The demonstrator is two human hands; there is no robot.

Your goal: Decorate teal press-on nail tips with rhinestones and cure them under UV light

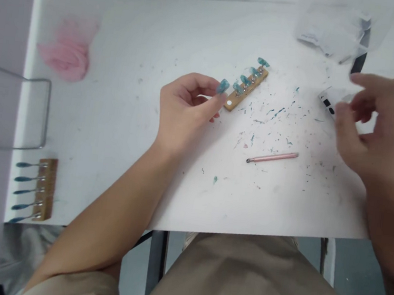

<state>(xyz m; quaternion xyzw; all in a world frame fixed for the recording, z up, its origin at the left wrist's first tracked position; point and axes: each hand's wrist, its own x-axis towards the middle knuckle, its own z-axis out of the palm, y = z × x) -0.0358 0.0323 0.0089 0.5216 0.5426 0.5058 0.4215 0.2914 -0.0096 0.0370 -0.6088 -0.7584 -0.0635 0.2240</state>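
My left hand is closed, pinching a teal marbled artificial nail between thumb and forefinger. Just beyond it, a wooden nail stand lies at a slant, with several similar teal nails on its metal posts. Over the right side of the table hovers my right hand, thumb and forefinger apart, with nothing visible between them. Partly behind its thumb is a white item with black marks. A pink pen-like tool lies between my hands, towards the front.
Teal flecks are scattered over the white table. A second wooden stand with several dark teal nails sits at the front left corner. Pink cloth lies at the back left, and a clear plastic bag at the back right.
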